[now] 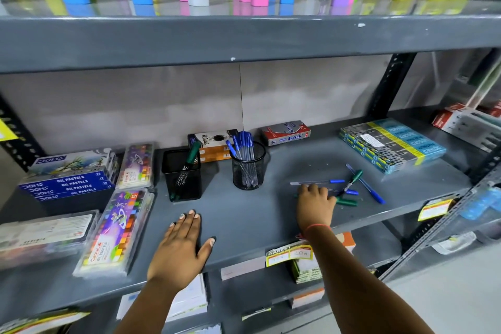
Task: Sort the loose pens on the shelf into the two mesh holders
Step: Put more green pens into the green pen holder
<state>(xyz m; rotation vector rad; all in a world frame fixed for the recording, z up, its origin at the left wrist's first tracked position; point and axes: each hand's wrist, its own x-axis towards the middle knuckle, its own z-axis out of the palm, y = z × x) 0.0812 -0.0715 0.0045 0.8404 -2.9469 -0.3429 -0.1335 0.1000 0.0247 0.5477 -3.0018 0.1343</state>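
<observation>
Loose pens (352, 187), blue-capped and green-capped, are scattered on the grey metal shelf (271, 214) to the right of the two mesh holders. The square mesh holder (182, 176) is seen to contain a green-capped pen, tilted; the round mesh holder (248, 168) just beside it is filled with blue-capped pens. The right hand (315, 205) is laid over the left end of the loose pens, fingers bent down onto them; whether a pen is gripped cannot be told. The left hand (180, 249) is spread flat and empty on the shelf, in front of the square holder. Oil pastel boxes (69, 184) are stacked at the left.
</observation>
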